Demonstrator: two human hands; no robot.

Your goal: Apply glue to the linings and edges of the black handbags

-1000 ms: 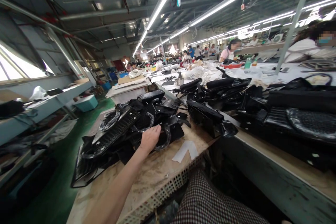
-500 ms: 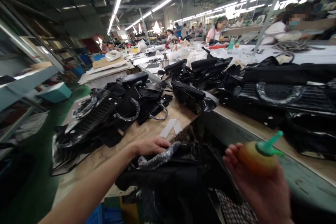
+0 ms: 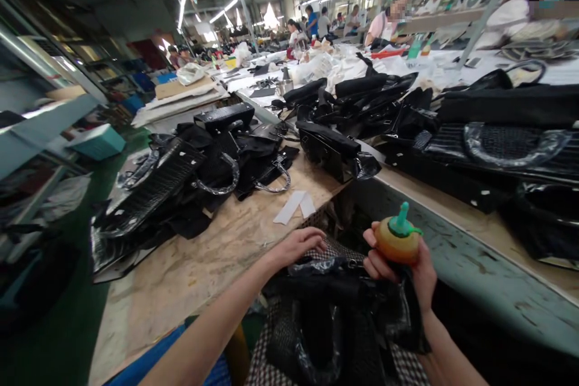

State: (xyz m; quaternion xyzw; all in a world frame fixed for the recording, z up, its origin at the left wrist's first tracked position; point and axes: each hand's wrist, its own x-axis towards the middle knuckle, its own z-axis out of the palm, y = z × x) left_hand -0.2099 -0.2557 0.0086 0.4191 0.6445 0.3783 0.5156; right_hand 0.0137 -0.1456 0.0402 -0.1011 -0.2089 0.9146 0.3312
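Note:
A black handbag [image 3: 357, 313] with crocodile-pattern panels lies across my lap, its handle [image 3: 337, 344] wrapped in clear plastic and pointing toward me. My left hand [image 3: 304, 244] is at the bag's far edge, fingers loosely stretched and holding nothing. In my right hand [image 3: 425, 274] is a squat squeeze bottle [image 3: 397, 242], amber-coloured, with a green nozzle pointing up. The right fingers wrap round the bottle just above the bag's right end, and I cannot tell whether they also touch the bag.
More black bags [image 3: 154, 187] are heaped on the wooden table [image 3: 226, 241] at left, beside folded white strips [image 3: 294, 206]. Other black bags [image 3: 511, 145] cover the bench on the right, behind its grey-green side [image 3: 474, 247]. Co-workers [image 3: 389, 21] sit farther back.
My left hand has come off the plastic-wrapped handle. My right hand has moved left and inward with the bottle, now upright. The bag has turned, showing a handle toward me.

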